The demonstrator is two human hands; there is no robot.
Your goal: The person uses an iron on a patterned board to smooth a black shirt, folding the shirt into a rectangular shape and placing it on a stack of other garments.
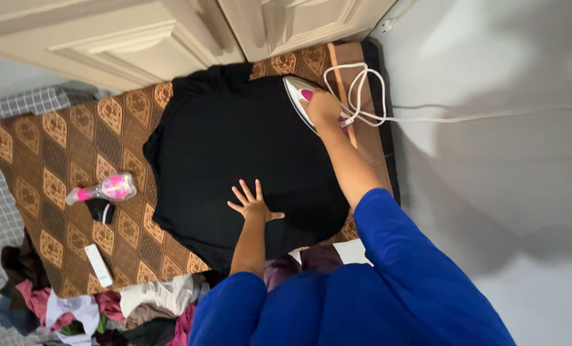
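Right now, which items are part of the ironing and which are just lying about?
In use:
iron in right hand
white cord
black garment, left hand flat on it
patterned cloth underneath

Lying about:
pink spray bottle
white remote-shaped bar
small black item
clothes pile

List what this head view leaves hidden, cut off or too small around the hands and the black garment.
- Iron handle: covered by the right hand.
- Cord: runs off the right edge, its end unseen.
- Black garment near edge: hidden behind the left hand forearm and blue sleeves.
- Clothes pile: cut off by the bottom edge.
- White remote-like bar: too small to identify.
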